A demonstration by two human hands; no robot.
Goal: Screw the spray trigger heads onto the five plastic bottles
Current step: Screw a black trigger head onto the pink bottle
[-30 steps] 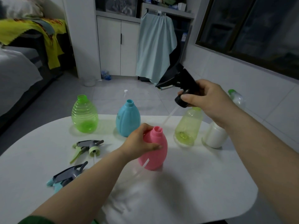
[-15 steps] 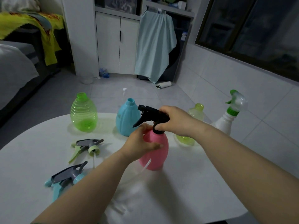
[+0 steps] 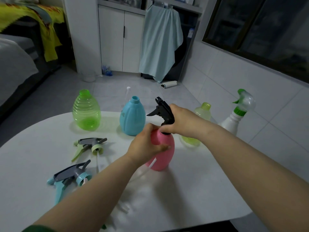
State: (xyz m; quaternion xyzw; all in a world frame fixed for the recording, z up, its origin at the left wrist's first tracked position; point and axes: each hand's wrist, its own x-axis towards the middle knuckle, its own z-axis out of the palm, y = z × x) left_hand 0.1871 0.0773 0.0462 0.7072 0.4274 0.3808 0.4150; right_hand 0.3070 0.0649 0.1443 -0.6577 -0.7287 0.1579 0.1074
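Now my left hand (image 3: 145,145) grips the upright pink bottle (image 3: 164,153) while my right hand (image 3: 183,122) clasps the black trigger head (image 3: 164,111), seated in line directly atop its neck.

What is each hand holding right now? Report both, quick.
Left hand: grips the pink bottle by its body.
Right hand: grips the black trigger head at the bottle's neck.

No legible text, brand, number or sign appears; the small blue sticker (image 3: 191,32) beside the hanging cloth (image 3: 160,42) is too blurred to read
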